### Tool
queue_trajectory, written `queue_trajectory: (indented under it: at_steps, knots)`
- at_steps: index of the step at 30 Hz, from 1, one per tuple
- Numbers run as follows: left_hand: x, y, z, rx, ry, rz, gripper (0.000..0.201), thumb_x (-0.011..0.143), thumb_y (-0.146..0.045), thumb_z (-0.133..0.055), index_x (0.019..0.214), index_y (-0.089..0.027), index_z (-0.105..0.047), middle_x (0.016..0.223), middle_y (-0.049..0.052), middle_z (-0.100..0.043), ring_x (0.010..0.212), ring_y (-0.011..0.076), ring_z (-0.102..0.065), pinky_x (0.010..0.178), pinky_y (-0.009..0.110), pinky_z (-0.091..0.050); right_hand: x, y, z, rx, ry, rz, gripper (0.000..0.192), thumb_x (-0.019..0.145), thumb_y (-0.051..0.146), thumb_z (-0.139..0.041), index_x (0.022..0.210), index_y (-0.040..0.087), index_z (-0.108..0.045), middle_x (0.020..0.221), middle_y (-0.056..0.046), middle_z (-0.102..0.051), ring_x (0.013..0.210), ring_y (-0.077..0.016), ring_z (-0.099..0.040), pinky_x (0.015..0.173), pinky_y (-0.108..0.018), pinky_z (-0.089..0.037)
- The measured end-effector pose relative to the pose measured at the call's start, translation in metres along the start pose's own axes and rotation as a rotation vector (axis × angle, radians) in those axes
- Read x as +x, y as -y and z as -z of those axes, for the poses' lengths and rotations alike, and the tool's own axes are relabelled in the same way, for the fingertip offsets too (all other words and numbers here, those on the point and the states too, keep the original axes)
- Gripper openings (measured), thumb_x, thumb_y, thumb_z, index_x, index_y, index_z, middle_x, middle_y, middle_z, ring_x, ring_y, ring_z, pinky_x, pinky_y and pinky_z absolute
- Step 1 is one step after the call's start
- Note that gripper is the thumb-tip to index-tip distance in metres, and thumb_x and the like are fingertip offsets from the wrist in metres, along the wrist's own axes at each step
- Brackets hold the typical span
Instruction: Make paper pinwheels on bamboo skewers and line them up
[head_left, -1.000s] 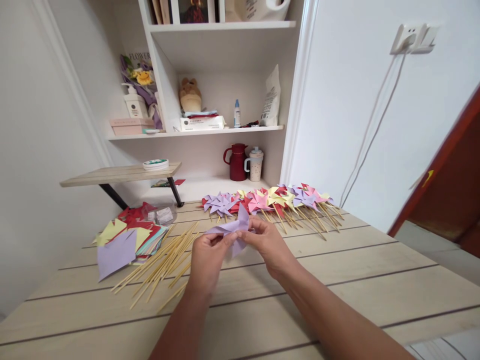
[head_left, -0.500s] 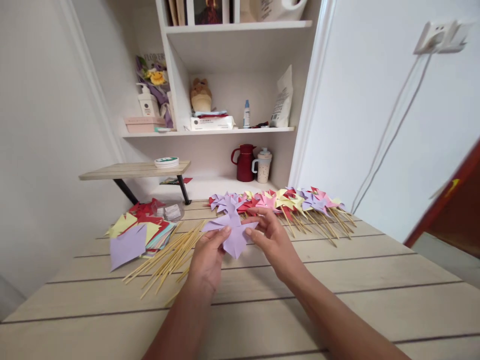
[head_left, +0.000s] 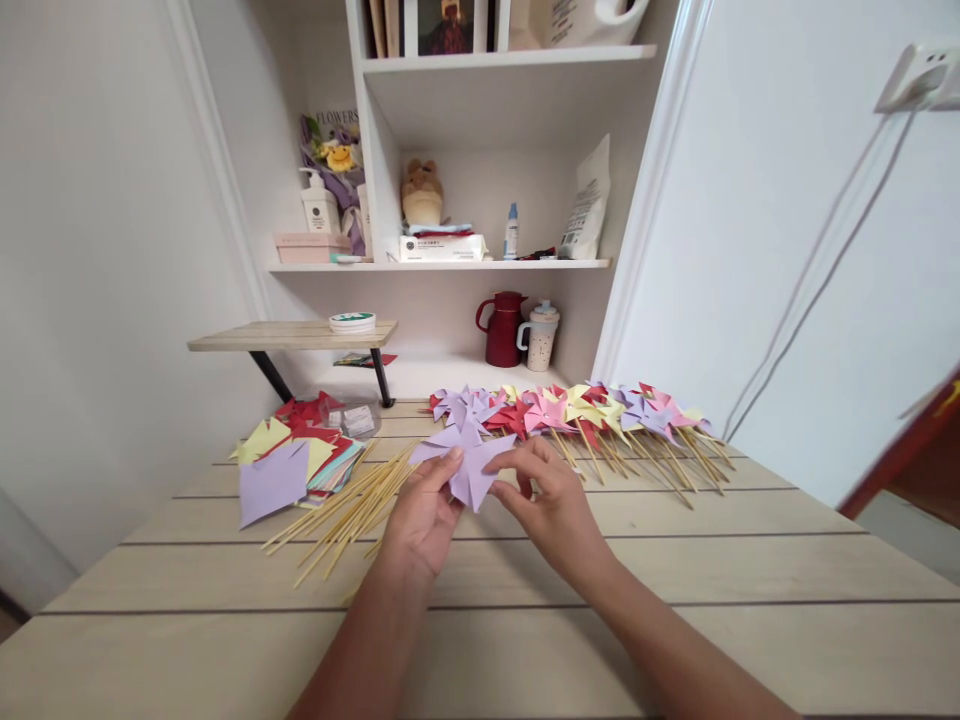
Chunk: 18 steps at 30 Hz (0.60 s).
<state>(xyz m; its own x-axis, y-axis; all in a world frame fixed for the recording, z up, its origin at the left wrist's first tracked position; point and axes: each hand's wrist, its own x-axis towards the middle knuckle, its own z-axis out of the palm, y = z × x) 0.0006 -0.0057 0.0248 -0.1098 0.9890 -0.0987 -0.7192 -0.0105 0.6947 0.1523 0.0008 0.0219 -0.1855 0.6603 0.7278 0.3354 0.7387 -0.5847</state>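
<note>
A lavender paper sheet with slit corners [head_left: 471,465], the blank of a pinwheel, is held up above the table between my hands. My left hand [head_left: 427,505] grips its left side, thumb on top and fingers beneath. At the lower right edge, the thumb and index finger of my right hand [head_left: 544,490] pinch the paper. Just left of my hands lies a bundle of thin wooden sticks [head_left: 352,510]. Behind the held sheet, finished pinwheels [head_left: 585,410] in lavender, red, pink and yellow lie in a row with their sticks toward me.
Stacked cut paper sheets [head_left: 277,480] lie at the left, beside a clear plastic box [head_left: 358,420] of small pieces. A small raised shelf [head_left: 285,338] on black legs stands behind them. At the back are a red jug [head_left: 505,330] and a lidded cup [head_left: 541,338].
My right hand has shifted from the sheet's right point to its lower right edge, fingers now curled closer together. My left hand keeps its hold. The camera view has turned slightly left.
</note>
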Motion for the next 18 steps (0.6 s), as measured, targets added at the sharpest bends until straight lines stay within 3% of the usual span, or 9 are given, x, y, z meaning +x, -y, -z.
queue_trajectory:
  at_steps: [5,9,18]
  knots:
    - [-0.0027,0.0014,-0.0016,0.041,0.035,-0.027,0.029,0.059,-0.023,-0.09,0.083,-0.015,-0.076,0.086,0.006,-0.077,0.076,0.0146,-0.068,0.071,0.024,-0.052,0.0011,-0.0007,0.0023,0.018,-0.075,-0.042,0.006,0.082,0.033,-0.077,0.081,0.028,-0.077,0.077,-0.002,-0.049,0.071,-0.0192,-0.047,0.064,-0.034,-0.042]
    - [-0.0063,0.0023,-0.0049,0.088,0.074,-0.056,0.033,0.058,-0.026,-0.091,0.085,-0.014,-0.076,0.086,0.007,-0.077,0.079,0.0145,-0.068,0.074,0.023,-0.052,0.0021,0.0002,0.0042,0.033,-0.097,-0.057,0.009,0.083,0.034,-0.076,0.077,0.027,-0.077,0.077,-0.002,-0.049,0.074,-0.0198,-0.047,0.063,-0.034,-0.041]
    - [-0.0095,0.0039,-0.0079,0.157,0.039,-0.092,0.037,0.052,-0.03,-0.094,0.08,-0.013,-0.077,0.081,0.007,-0.077,0.076,0.0151,-0.067,0.074,0.025,-0.051,0.0043,-0.0017,0.0039,0.094,-0.086,-0.185,0.012,0.08,0.034,-0.076,0.073,0.024,-0.074,0.079,-0.003,-0.052,0.073,-0.0189,-0.048,0.066,-0.034,-0.043]
